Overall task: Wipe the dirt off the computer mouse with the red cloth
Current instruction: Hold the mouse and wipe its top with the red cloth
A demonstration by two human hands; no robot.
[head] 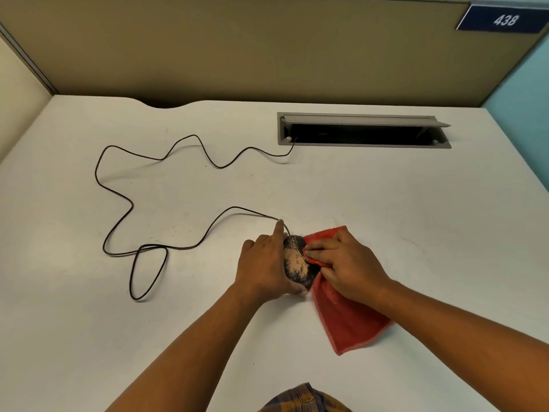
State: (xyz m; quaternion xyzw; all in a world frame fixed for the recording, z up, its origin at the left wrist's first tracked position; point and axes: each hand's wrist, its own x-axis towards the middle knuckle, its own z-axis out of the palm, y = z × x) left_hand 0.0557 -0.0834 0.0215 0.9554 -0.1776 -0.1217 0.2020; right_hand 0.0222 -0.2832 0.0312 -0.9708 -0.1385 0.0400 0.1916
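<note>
At the bottom centre of the frame a bit of plaid garment (pixel 303 401) shows, and two bare forearms reach up from the lower edge toward the middle. The left hand (pixel 264 269) cups the computer mouse (pixel 297 263) from its left side, thumb curled round the near end and forefinger stretched out past the front, where the cable (pixel 118 185) leaves it. The mouse sits just below the centre of the frame, dark, with a tan, dusty patch over its back. The right hand (pixel 347 266) lies on the red cloth (pixel 350 322), its fingers nearly straight and pressing the cloth against the right side of the mouse; the thumb cannot be seen. The cloth spreads from under that hand down toward the lower right, flat on the white desk (pixel 416 233). The black cable loops away to the left, winds up the middle left of the frame and runs into a grey cable hatch (pixel 362 130) with a raised lid in the upper right. Beyond the desk stands a tan partition (pixel 267 55), and a blue sign (pixel 503 19) reading 438 sits in the top right corner.
</note>
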